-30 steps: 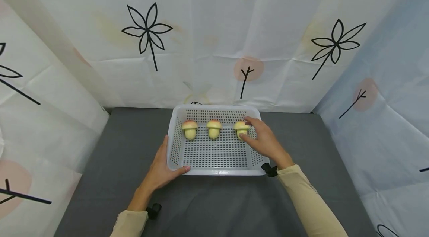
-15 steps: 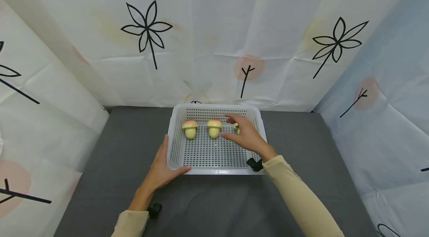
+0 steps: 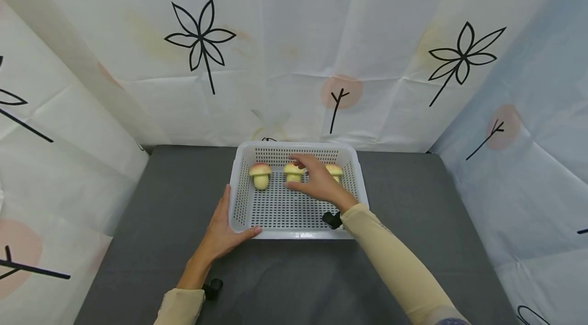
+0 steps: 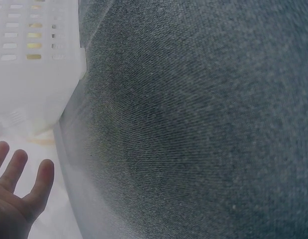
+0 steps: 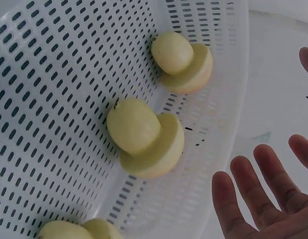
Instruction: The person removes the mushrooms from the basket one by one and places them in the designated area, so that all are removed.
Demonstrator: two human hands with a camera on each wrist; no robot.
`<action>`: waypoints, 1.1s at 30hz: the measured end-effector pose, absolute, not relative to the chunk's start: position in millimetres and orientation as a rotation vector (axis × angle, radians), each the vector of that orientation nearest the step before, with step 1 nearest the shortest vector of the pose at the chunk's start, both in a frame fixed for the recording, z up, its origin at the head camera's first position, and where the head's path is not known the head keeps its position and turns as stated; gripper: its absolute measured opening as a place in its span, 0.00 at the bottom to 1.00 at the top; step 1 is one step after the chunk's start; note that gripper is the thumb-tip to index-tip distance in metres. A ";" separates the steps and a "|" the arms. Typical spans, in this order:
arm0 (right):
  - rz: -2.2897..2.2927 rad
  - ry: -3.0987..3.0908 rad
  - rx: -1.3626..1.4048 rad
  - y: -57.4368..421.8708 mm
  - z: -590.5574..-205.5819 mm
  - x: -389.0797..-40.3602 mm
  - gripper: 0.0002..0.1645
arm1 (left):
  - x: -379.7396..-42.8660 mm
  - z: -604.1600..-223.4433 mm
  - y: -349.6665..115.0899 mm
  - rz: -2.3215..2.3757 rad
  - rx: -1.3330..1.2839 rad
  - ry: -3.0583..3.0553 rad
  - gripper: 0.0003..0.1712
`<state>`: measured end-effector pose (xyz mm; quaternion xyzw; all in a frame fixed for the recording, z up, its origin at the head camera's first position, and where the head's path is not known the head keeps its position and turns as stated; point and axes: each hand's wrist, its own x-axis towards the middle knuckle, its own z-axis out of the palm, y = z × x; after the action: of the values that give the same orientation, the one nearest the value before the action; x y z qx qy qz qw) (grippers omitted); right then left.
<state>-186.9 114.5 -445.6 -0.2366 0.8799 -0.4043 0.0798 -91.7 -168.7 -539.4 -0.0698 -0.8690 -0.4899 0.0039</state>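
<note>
A white perforated plastic basket [image 3: 298,235] holds three toy mushrooms, each with a pale yellow-green stem and a reddish-topped cap. They lie in a row near its back wall: left mushroom [image 3: 260,177], middle mushroom [image 3: 292,177] and right mushroom [image 3: 335,171]. My right hand [image 3: 323,182] hovers over the basket with thumb and fingers parted around the middle mushroom, overlapping it in the head view. Its spread fingers [image 5: 275,184] hold nothing in the right wrist view. My left hand [image 3: 221,233] rests at the basket's left front corner, fingers straight along the side, thumb across the front rim.
The basket stands on a dark grey cloth-covered table [image 3: 294,284]. White patterned fabric [image 3: 275,59] hangs behind the table and along both sides. A dark strap-mounted piece [image 3: 332,220] sits at my right wrist, another [image 3: 213,288] at my left.
My right hand has moved left from the right mushroom to the middle one, and the right mushroom shows again behind it. The mushrooms, basket and left hand keep their places.
</note>
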 end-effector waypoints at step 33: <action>-1.189 2.566 -0.662 49.3 -488.2 -223.4 0.49 | -93.0 -544.7 -169.2 -1.561 -0.215 -2.708 0.79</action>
<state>-223.4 49.3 -488.2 -0.2263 0.8773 -0.4064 0.1183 -93.0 -169.2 -544.7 -0.0688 -0.8643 -0.4982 0.0044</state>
